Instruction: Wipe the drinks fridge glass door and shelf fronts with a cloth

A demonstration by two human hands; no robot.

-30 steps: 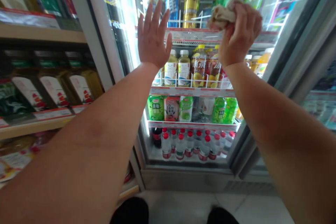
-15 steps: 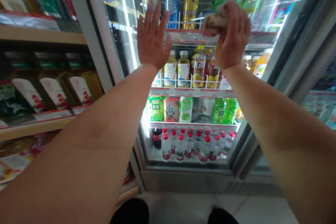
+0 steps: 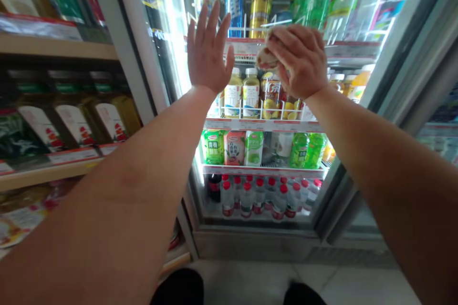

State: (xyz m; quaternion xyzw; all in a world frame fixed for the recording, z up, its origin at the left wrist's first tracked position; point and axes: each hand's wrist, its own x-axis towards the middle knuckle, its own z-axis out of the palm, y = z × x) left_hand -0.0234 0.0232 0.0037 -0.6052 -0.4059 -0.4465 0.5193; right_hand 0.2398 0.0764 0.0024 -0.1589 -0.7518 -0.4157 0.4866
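My left hand (image 3: 208, 50) is raised flat, fingers spread, against the glass door (image 3: 343, 119) of a drinks fridge, in front of the upper can shelf. To its right my right hand (image 3: 298, 64) is closed on a crumpled beige cloth (image 3: 265, 58), pressing it to the glass at the height of the second shelf's price strip. Only the cloth's left end shows past my fingers. Behind the glass stand tall cans (image 3: 234, 7), yellow-capped tea bottles (image 3: 250, 93), green drink bottles (image 3: 298, 150) and red-capped water bottles (image 3: 246, 198).
The fridge's metal frame (image 3: 121, 43) runs up on the left. Beside it, wooden shelves (image 3: 53, 45) carry dark bottles with white and red labels (image 3: 73, 124) and packets lower down (image 3: 16, 221). Pale floor tiles (image 3: 250, 283) lie below, with my dark shoes at the bottom edge.
My right hand with the cloth has slid down and to the left across the glass, from the top right towards the middle. My left hand has stayed in place.
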